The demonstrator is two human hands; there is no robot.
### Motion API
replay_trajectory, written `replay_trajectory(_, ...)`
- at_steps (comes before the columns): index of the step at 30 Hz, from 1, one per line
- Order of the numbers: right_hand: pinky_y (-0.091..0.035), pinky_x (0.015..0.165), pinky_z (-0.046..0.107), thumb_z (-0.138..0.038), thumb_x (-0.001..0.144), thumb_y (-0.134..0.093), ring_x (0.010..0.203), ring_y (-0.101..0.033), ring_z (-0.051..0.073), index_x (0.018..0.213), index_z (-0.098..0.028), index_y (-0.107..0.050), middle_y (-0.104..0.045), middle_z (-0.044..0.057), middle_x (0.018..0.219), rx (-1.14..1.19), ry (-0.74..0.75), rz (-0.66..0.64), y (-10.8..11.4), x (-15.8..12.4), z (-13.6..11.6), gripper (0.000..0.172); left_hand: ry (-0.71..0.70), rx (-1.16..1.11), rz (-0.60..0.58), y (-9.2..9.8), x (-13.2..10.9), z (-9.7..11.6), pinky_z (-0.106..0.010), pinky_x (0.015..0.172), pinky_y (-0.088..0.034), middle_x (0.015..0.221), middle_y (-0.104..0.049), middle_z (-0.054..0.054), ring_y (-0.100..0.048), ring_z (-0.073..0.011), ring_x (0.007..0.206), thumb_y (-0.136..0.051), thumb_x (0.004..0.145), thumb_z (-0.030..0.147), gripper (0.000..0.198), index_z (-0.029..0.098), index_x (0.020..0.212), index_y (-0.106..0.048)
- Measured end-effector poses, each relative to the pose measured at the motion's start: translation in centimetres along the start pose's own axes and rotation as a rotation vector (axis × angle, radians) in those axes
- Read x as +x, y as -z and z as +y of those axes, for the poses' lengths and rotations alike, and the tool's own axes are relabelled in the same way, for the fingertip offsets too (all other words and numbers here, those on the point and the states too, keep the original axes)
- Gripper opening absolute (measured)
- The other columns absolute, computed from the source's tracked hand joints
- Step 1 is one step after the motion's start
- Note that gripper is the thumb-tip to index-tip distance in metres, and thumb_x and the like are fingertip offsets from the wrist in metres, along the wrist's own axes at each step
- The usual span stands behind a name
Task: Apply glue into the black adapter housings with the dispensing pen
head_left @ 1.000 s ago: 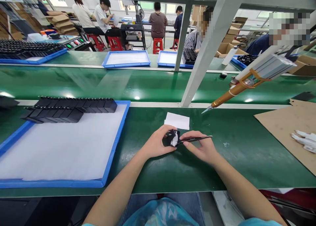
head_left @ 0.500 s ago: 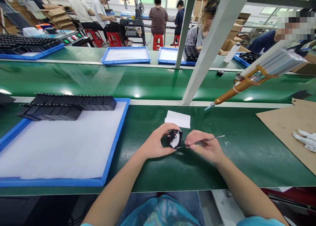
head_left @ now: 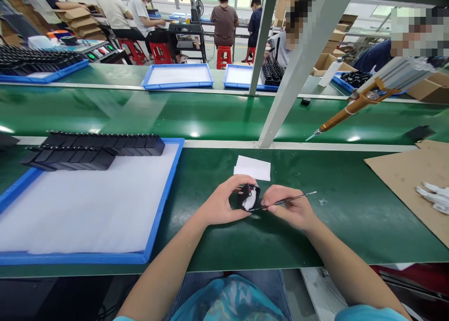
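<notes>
Between the thumb and fingers of my left hand (head_left: 224, 202) is a small black plastic housing (head_left: 248, 198), its open side turned up toward me. White material and a bit of red show inside it. My right hand (head_left: 289, 206) pinches a thin metal tool (head_left: 296, 197) like a pair of tweezers or a pick. Its near tip reaches the lower edge of the housing; whether it touches the inside I cannot tell. A folded white paper (head_left: 252, 167) lies on the green bench just beyond my hands.
To the left, a blue-rimmed tray (head_left: 159, 218) holds rows of black housings (head_left: 87, 158). An amber dispensing syringe (head_left: 342, 115) hangs at upper right, behind a grey post (head_left: 280, 96). Cardboard (head_left: 403, 171) with white gloves (head_left: 435, 195) lies at right. Other people sit across the conveyor.
The hanging syringe has swung a little right and up. My hands keep nearly the same pose, the right one shifting very slightly left with the tool.
</notes>
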State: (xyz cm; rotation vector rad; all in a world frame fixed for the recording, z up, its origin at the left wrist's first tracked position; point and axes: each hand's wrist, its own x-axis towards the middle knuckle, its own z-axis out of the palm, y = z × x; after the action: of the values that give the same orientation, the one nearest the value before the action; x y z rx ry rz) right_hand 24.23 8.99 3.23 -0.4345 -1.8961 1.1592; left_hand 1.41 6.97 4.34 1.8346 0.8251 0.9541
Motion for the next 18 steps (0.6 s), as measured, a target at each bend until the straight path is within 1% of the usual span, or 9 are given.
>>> replay_trajectory(13, -0.054, 0.068, 0.031, -0.007, 0.080, -0.066, 0.076, -0.065, 0.016, 0.098, -0.023, -0.069, -0.071, 0.004, 0.083, -0.015, 0.021, 0.015, -0.35, 0.08, 0.12, 0.024, 0.016, -0.002, -0.013, -0.10, 0.07, 0.09, -0.033, 0.088, -0.049, 0.127, -0.054, -0.007, -0.055, -0.0227, 0.112, -0.069, 0.070, 0.016, 0.057, 0.026, 0.123, -0.050)
replay_trajectory(18, -0.054, 0.065, 0.030, -0.011, 0.081, -0.066, 0.072, -0.066, 0.016, 0.094, -0.022, -0.070, -0.071, 0.004, 0.079, -0.050, 0.040, 0.044, -0.42, 0.15, -0.07, 0.017, 0.036, -0.002, -0.026, -0.16, 0.05, 0.07, -0.034, 0.090, -0.048, 0.125, -0.055, -0.006, -0.055, -0.0226, 0.112, -0.070, 0.070, 0.018, 0.058, 0.026, 0.123, -0.050)
